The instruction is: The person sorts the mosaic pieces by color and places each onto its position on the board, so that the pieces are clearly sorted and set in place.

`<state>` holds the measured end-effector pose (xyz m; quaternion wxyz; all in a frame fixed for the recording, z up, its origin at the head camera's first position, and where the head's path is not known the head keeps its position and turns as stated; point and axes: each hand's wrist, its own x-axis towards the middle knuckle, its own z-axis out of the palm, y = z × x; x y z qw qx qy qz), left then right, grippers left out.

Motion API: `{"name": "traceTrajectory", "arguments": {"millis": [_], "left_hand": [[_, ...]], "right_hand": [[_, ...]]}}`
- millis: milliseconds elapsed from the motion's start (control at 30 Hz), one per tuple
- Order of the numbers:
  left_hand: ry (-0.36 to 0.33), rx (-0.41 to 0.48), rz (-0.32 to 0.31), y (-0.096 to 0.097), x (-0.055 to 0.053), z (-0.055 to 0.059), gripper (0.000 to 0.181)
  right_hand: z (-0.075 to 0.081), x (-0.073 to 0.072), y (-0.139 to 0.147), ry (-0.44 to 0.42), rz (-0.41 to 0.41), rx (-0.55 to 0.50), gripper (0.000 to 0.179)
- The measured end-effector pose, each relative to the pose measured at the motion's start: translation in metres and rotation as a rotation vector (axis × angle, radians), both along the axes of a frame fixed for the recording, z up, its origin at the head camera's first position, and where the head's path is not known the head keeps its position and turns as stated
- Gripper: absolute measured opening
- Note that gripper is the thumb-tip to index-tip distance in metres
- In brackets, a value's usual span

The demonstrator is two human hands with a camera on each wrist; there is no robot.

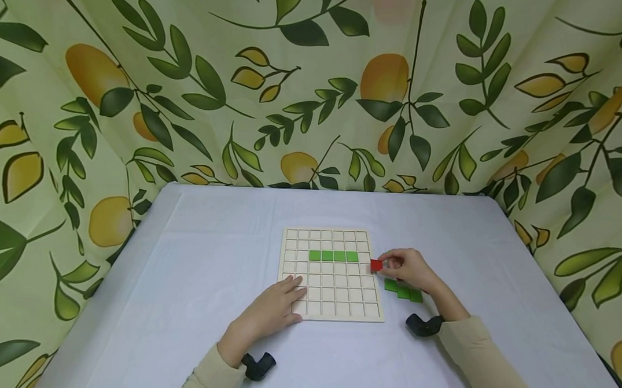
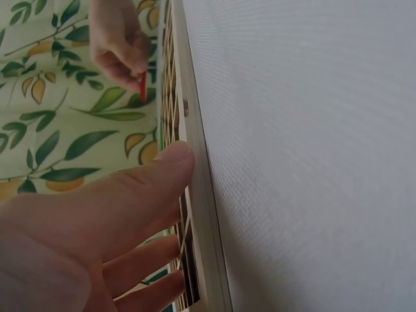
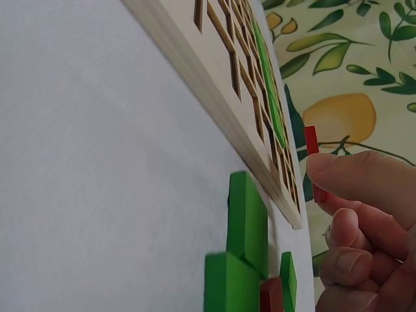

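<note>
My right hand [image 1: 409,268] pinches a small square red tile [image 1: 376,266] between thumb and fingertips, at the right edge of a pale wooden grid board [image 1: 328,281]. In the right wrist view the red tile [image 3: 311,140] is held up above the tabletop. On the board, several green tiles [image 1: 327,256] fill neighbouring squares of one row in the far half. My left hand [image 1: 275,305] rests on the board's near left corner with fingers spread. The left wrist view has its thumb [image 2: 175,156] lying against the board's edge.
Loose green tiles [image 1: 403,290] lie on the white tablecloth [image 1: 209,247] right of the board, under the right hand. Another red tile [image 3: 272,296] sits among them. Black devices [image 1: 424,325] are on both wrists. A leaf-patterned curtain [image 1: 315,101] surrounds the table.
</note>
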<state>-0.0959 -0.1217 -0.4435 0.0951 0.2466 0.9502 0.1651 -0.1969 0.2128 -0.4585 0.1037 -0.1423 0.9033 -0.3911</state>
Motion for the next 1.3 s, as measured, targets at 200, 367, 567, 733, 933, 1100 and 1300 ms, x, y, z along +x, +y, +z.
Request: {"name": "traceTrajectory", "arguments": {"millis": [200,367,567,733,933,1100,1300], "left_hand": [[-0.013,0.023,0.003,0.0,-0.001,-0.001,0.055],[-0.008,0.037,-0.004,0.0,-0.001,-0.002,0.055],[-0.008,0.049,-0.008,0.0,-0.001,-0.003,0.055],[-0.014,0.057,-0.005,0.0,0.0,-0.002,0.055],[-0.021,0.052,0.004,0.0,0.001,-0.002,0.055],[-0.022,0.054,0.008,0.0,0.001,-0.003,0.054],[-0.021,0.063,0.012,0.0,0.001,-0.002,0.054]], "right_hand": [[0.001,0.001,-0.007,-0.006,0.022,-0.043,0.026],[0.001,0.0,-0.013,-0.013,0.022,-0.057,0.026],[-0.002,-0.001,-0.02,0.015,0.05,-0.079,0.027],[-0.004,-0.001,-0.024,-0.003,0.047,-0.084,0.028],[-0.005,-0.001,-0.032,-0.026,0.044,-0.102,0.029],[-0.006,0.0,-0.041,-0.02,0.05,-0.09,0.029],[-0.005,0.002,-0.053,0.012,0.092,-0.099,0.026]]}}
